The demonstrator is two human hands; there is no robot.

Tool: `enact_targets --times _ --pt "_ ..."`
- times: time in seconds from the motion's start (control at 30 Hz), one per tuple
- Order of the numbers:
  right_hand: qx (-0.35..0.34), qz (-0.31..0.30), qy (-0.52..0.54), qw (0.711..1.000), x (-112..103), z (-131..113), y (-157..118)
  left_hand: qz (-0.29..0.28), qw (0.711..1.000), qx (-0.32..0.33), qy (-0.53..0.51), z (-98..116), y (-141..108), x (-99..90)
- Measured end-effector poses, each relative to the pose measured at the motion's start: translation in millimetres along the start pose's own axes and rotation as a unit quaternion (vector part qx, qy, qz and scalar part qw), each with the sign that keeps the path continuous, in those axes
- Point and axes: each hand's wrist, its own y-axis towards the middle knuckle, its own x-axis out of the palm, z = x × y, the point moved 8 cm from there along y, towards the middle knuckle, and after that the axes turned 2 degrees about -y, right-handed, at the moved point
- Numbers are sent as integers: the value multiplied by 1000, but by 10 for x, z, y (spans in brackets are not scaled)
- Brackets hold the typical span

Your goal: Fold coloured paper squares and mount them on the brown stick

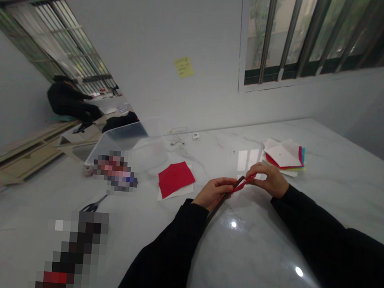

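Observation:
My left hand (pixel 212 193) is closed around a thin dark brown stick (pixel 218 206), which slants up toward the right with its upper end showing past my fingers. Against that end lies a narrow red strip (pixel 241 185), running from my left fingertips across to my right hand (pixel 272 180). Thumb and forefinger of the right hand pinch the strip's far end. Whether the strip is paper or ribbon is too small to tell. To the left of my hands, a red paper sheet (pixel 177 178) rests on a white sheet (pixel 185 189).
A stack of coloured paper (pixel 282 153) sits at the back right of the marble-patterned table (pixel 253 255). Scissors (pixel 93 206) lie at left, near a clear plastic box (pixel 122 134). A yellow note (pixel 184 67) sticks to the wall. Another person (pixel 69 99) sits far left.

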Motion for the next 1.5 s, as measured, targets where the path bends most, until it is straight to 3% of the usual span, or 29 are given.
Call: enact_targets --times 0.53,0.7,0.8,0.93,1.33,1.43,1.5 --pt "20 -4 -3 1000 27 69 -28 -2 1000 1 3 -7 4 -13" --pt "83 -46 88 992 122 145 -46 -16 1000 17 -6 15 -21 15" --pt "148 -87 192 966 258 221 -97 -37 999 20 -13 -1 -36 39" --pt "217 -124 250 935 411 316 -179 -49 998 25 -13 -21 -37 42" --pt "233 -108 251 933 475 473 -197 -37 999 33 1 -98 32 -27" --pt "268 -104 279 916 526 602 -242 17 994 78 71 32 52 -202" --pt "291 -94 291 907 536 678 -267 130 969 169 127 285 21 -480"
